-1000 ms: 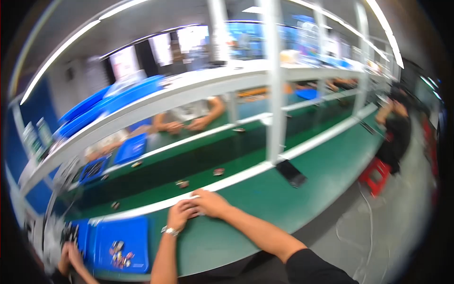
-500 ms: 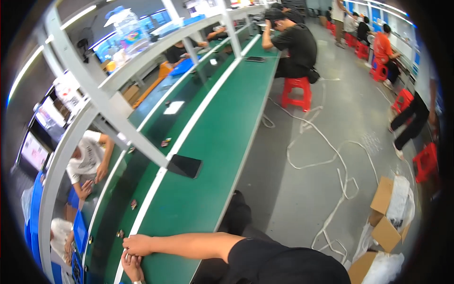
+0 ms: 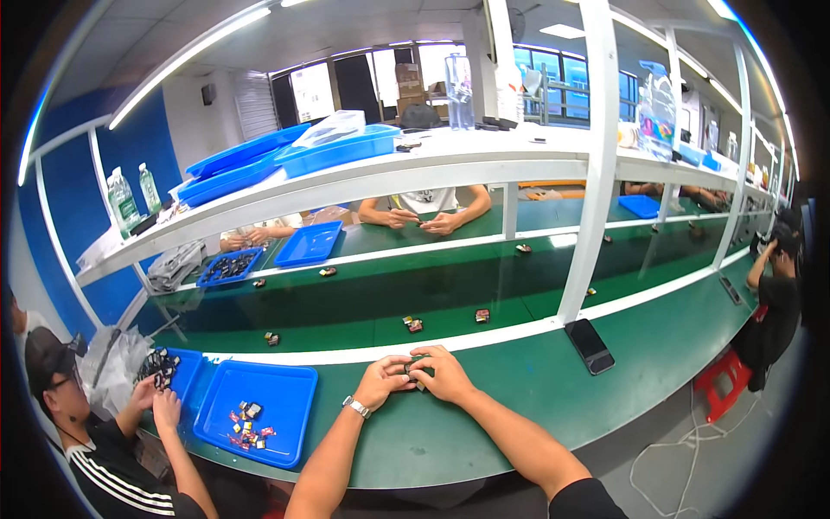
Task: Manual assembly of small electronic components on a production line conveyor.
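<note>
My left hand [image 3: 383,383], with a metal watch on the wrist, and my right hand [image 3: 443,374] meet over the green worktop near the white rail. Pinched between their fingertips is a small dark part [image 3: 410,370], mostly covered by the fingers, so its exact kind cannot be made out. To the left of my left hand lies a blue tray [image 3: 298,415] with several small black, yellow and red pieces [image 3: 249,430] in it. Just beyond the rail, small pieces [image 3: 413,325] of similar colours rest on the dark green belt.
A black phone [image 3: 590,346] lies to the right, beside a white upright post [image 3: 581,251]. At the left, a co-worker [image 3: 95,432] handles black parts over another blue tray [image 3: 186,370]. Across the belt, another person's hands [image 3: 424,221] work. A white shelf [image 3: 450,164] runs overhead.
My view has swung left from the aisle to the bench, bringing the blue trays and left co-worker into sight. My hands stay together by the rail.
</note>
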Motion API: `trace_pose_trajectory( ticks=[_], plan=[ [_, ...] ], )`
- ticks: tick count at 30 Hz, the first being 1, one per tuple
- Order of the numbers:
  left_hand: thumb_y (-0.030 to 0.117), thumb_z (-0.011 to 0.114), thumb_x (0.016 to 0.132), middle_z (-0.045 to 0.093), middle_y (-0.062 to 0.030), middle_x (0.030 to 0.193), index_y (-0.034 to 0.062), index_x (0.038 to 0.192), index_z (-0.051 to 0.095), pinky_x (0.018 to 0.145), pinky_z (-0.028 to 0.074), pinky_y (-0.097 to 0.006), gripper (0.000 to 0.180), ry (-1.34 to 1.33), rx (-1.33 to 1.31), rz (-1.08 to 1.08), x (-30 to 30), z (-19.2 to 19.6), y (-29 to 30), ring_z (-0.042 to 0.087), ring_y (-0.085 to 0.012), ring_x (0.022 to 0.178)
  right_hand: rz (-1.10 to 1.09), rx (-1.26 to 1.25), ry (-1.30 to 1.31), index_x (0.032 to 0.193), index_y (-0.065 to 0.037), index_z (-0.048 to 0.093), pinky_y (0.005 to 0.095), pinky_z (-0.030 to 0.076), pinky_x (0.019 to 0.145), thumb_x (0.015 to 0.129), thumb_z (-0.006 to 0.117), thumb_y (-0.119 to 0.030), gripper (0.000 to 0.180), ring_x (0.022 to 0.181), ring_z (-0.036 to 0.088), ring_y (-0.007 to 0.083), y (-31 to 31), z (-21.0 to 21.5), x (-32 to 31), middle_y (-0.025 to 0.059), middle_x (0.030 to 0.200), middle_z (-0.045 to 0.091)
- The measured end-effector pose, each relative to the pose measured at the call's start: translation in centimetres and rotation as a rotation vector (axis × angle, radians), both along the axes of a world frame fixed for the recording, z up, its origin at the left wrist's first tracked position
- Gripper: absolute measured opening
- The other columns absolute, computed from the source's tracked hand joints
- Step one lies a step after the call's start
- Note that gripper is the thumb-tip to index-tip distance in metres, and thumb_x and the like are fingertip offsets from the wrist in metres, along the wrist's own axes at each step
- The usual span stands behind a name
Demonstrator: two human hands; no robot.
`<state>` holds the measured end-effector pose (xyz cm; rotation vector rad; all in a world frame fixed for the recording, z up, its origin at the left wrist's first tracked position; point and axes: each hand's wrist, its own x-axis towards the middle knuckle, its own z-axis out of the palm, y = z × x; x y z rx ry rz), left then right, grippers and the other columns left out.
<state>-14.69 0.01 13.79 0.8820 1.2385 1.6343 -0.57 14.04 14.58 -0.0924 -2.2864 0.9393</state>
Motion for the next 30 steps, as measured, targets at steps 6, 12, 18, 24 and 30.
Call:
trace_pose_trajectory(
  ticks=[6, 12, 18, 24, 30],
  plan=[
    [-0.003, 0.056, 0.091, 0.062, -0.0127, 0.113, -0.0008, 0.124, 0.051, 0.087, 0.058, -0.032, 0.033, -0.009, 0.022, -0.029, 0.0, -0.6, 0.3, 0.065, -0.0196, 0.1, 0.019, -0.02, -0.03, 0.088, -0.008, 0.072, 0.0389, 0.042, 0.1, 0.081, 0.071, -0.016, 0.01, 0.118, 0.052, 0.0273, 0.2, -0.3, 0.3, 0.007, 0.122, 0.061],
    [-0.001, 0.053, 0.094, 0.063, -0.0129, 0.113, -0.0006, 0.123, 0.051, 0.086, 0.058, -0.032, 0.03, 0.031, -0.007, 0.021, 0.4, -0.6, 0.2, 0.065, -0.0196, 0.1, 0.054, -0.016, -0.05, 0.088, -0.009, 0.072, 0.0386, 0.044, 0.099, 0.08, 0.072, -0.016, 0.01, 0.117, 0.053, 0.0269, 0.1, -0.1, 0.5, 0.0064, 0.119, 0.061],
    [0.001, 0.053, 0.095, 0.063, -0.0151, 0.113, -0.0015, 0.122, 0.05, 0.087, 0.058, -0.033, 0.028, 0.003, 0.007, 0.051, 0.5, -0.4, 0.3, 0.065, -0.0211, 0.101, -0.091, 0.024, 0.025, 0.09, -0.009, 0.073, 0.0364, 0.046, 0.097, 0.082, 0.07, -0.016, 0.011, 0.113, 0.054, 0.0251, -1.1, -0.5, 0.0, 0.0044, 0.115, 0.062],
    [0.002, 0.049, 0.097, 0.061, -0.0175, 0.118, -0.0038, 0.124, 0.049, 0.09, 0.057, -0.034, 0.028, 0.013, 0.005, 0.019, 0.2, -0.1, 0.2, 0.065, -0.0237, 0.105, -0.063, 0.027, 0.066, 0.091, -0.011, 0.074, 0.0371, 0.046, 0.095, 0.079, 0.073, -0.016, 0.013, 0.11, 0.056, 0.0256, -0.7, -0.8, -0.4, 0.0046, 0.113, 0.064],
    [0.001, 0.05, 0.097, 0.062, -0.0172, 0.115, -0.0026, 0.123, 0.05, 0.089, 0.058, -0.033, 0.027, 0.001, 0.001, 0.04, 0.4, -0.2, 0.0, 0.065, -0.0228, 0.102, -0.04, -0.026, 0.052, 0.094, -0.012, 0.075, 0.0379, 0.045, 0.097, 0.079, 0.072, -0.014, 0.015, 0.113, 0.055, 0.0265, -0.9, -1.0, -0.3, 0.0052, 0.116, 0.064]
  ],
)
